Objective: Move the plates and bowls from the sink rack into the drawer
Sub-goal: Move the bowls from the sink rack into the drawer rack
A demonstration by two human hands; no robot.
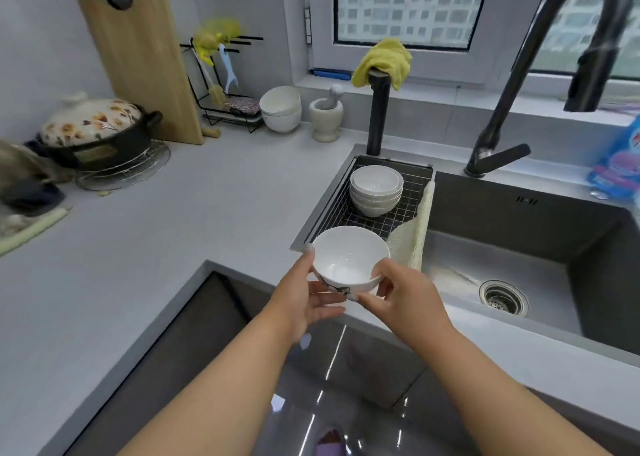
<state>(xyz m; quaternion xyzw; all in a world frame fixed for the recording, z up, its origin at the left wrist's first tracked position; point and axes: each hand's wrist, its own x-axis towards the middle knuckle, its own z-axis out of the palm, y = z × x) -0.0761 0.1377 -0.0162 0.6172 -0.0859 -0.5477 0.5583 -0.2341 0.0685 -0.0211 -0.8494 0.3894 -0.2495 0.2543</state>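
Note:
A white bowl (349,260) with a dark print on its side is held above the counter's front edge, just in front of the sink rack (412,192). My left hand (306,296) holds it with the thumb on the left rim and fingers underneath. My right hand (405,296) grips its right side. A stack of white bowls (375,190) stands in the rack. No drawer interior is visible; glossy dark cabinet fronts (346,369) lie below my arms.
The sink basin (519,247) with a drain lies to the right, under a black faucet (540,74). A pale cloth (414,237) hangs over the rack's edge. On the counter behind stand stacked white bowls (280,109), a mortar (325,116), a cutting board (142,64) and a lidded pot (97,130).

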